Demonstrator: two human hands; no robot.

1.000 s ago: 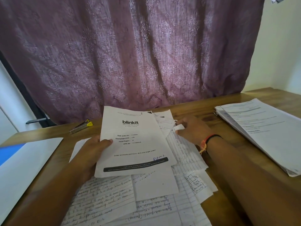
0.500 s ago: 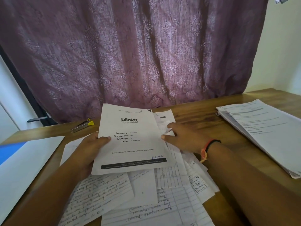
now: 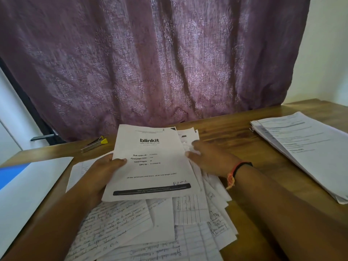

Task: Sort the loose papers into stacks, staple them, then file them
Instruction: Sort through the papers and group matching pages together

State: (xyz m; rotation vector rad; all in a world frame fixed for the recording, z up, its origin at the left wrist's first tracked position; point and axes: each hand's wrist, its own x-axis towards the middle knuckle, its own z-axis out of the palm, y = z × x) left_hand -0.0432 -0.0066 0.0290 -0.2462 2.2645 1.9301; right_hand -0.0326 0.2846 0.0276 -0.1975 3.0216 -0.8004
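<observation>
Since 1 s ago, the right hand [image 3: 209, 159] has been brought off the sheets at the back and up to the right edge of the printed sheet [image 3: 150, 170], which is kept raised over the loose papers [image 3: 188, 211].

The printed sheet is gripped at its left edge by the left hand [image 3: 105, 172], with the thumb laid on top and the fingers hidden beneath. The right hand's thumb is set against the sheet's right edge and its fingers lie over the papers behind. Whether anything is pinched there cannot be told.

The sheet's long axis is pointed away from the person, with the far end tipped slightly right. The loose papers are fanned untidily on the counter [image 3: 235, 132] directly under and in front of both hands.

1 sorted stack [image 3: 301, 153] is laid well apart to the right, its long axis slanted from far left to near right, and the right hand is plainly the nearer to it. The stapler [image 3: 94, 145] is left at the far left, nearer the left hand. Sorting is judged to be under way; a handover rightward across the counter is likely called for.
</observation>
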